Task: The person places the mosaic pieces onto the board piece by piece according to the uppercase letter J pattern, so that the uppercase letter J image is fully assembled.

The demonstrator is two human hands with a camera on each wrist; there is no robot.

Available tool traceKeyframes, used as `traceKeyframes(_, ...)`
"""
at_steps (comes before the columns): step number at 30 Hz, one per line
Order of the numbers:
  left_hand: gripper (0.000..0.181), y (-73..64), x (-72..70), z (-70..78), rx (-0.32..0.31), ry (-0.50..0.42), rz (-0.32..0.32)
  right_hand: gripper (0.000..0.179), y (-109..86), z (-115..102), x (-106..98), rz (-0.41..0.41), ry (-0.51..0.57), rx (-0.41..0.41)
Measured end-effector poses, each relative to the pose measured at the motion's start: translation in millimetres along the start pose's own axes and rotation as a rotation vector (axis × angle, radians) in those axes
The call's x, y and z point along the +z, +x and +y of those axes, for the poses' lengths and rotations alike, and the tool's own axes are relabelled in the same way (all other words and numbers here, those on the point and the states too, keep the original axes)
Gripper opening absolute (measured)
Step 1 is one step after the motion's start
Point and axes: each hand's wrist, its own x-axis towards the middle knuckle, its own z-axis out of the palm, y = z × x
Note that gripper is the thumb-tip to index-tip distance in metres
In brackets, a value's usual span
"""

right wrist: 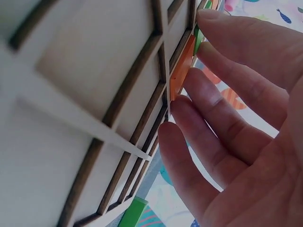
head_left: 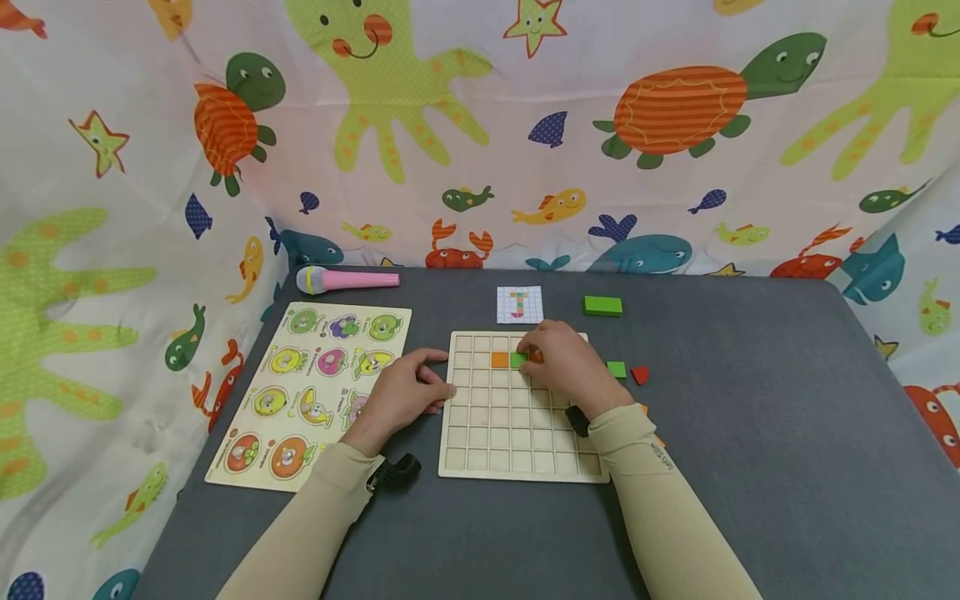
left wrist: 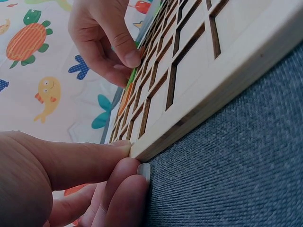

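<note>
A wooden grid board [head_left: 480, 462] lies flat on the dark table. My left hand [head_left: 408, 383] is at its left edge; in the left wrist view, thumb and fingertips pinch the board's rim [left wrist: 161, 142]. Over the upper rows is my right hand [head_left: 558, 358], its thumb and index finger pinching a green square tile [head_left: 517, 360] at a cell. Left of that tile sits an orange square tile [head_left: 499, 360] in a cell. Another orange tile [right wrist: 181, 71] lies under the right hand's fingers in the right wrist view. Above the board is a small pattern card [head_left: 519, 305].
A green block [head_left: 603, 306] lies beyond the board at right. Loose green [head_left: 617, 369] and red [head_left: 640, 375] pieces are right of it, with orange pieces partly hidden by the right sleeve. A fruit puzzle board [head_left: 255, 400] and a pink toy microphone [head_left: 352, 279] lie left.
</note>
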Motion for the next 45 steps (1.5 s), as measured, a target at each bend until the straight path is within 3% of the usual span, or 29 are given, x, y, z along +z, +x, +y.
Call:
traceKeyframes(7,0.06,-1.4,0.0,0.9,0.003,0.006,0.004,0.024,-2.1,2,-7,-0.001,0.004,-0.022)
traceKeyframes(11,0.059,-0.2,-0.6,1.1,0.002,0.008,0.01,0.027,-11.6,8,-21,0.012,0.073,0.005)
traceKeyframes(15,0.059,0.8,-1.2,0.5,-0.005,0.009,0.002,0.028,-33.9,21,-36,0.038,0.101,0.056)
traceKeyframes(20,0.06,1.9,-1.7,1.9,-0.004,0.02,0.004,0.026,-72.8,48,-48,0.048,0.032,0.078)
traceKeyframes(26,0.06,2.8,-1.4,1.4,-0.007,0.01,-0.016,0.024,-121.3,75,-52,0.052,-0.027,0.074)
traceKeyframes(31,0.06,2.1,0.7,0.8,-0.009,-0.002,-0.019,0.025,-155.3,85,-52,0.05,-0.053,0.08)
traceKeyframes(37,0.06,1.9,-0.6,-0.3,-0.004,-0.015,-0.016,0.026,-174.3,91,-47,0.038,-0.069,0.111)
traceKeyframes(45,0.061,3.4,1.4,-0.3,-0.017,-0.015,-0.022,0.023,-179.6,97,-38,0.068,-0.101,0.098)
